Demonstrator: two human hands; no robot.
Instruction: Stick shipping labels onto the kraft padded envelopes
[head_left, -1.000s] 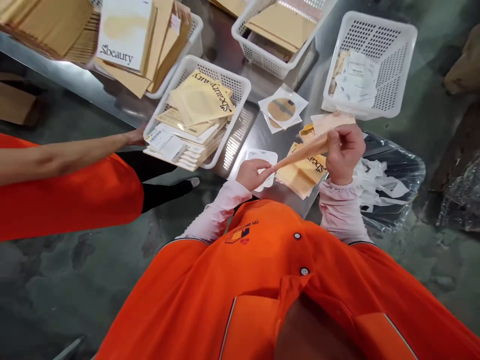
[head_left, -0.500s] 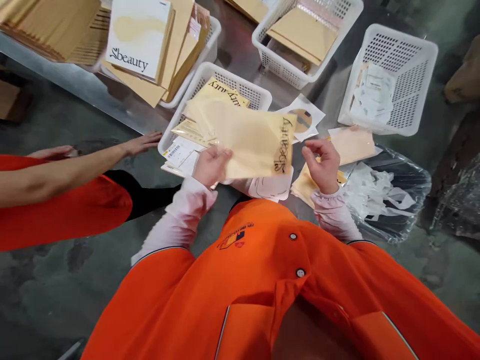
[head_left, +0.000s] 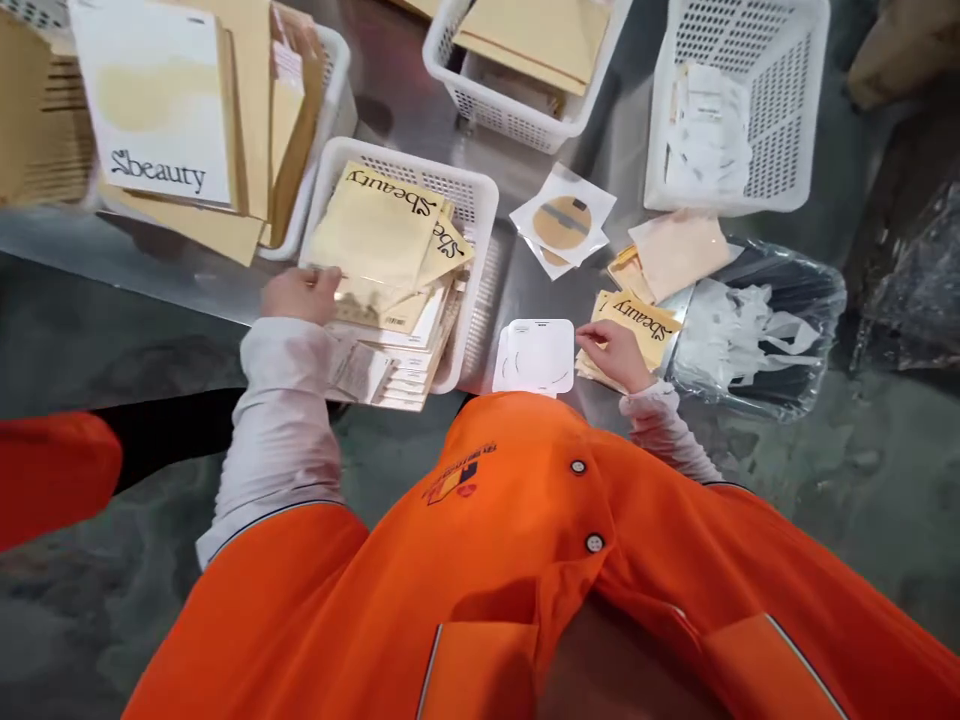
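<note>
My left hand is closed on the left edge of a yellow "Sbeauty" packet, which lies on top in a white basket. Beneath it are another yellow packet and several packets with white labels. My right hand has its fingers pinched together at the right edge of a white card with rounded corners, lying near the table's front edge. Under and beside that hand is a pile of yellow Sbeauty packets.
White squares with a tan disc lie mid-table. Pinkish packets sit near a black-lined bin of white strips. Behind stand a basket of papers and a basket of brown envelopes. An envelope stack fills the left. A co-worker's orange garment shows at left.
The yellow packet has moved left into the basket with my left hand. My right hand has lowered to the white card's edge. The co-worker's arm has left the view.
</note>
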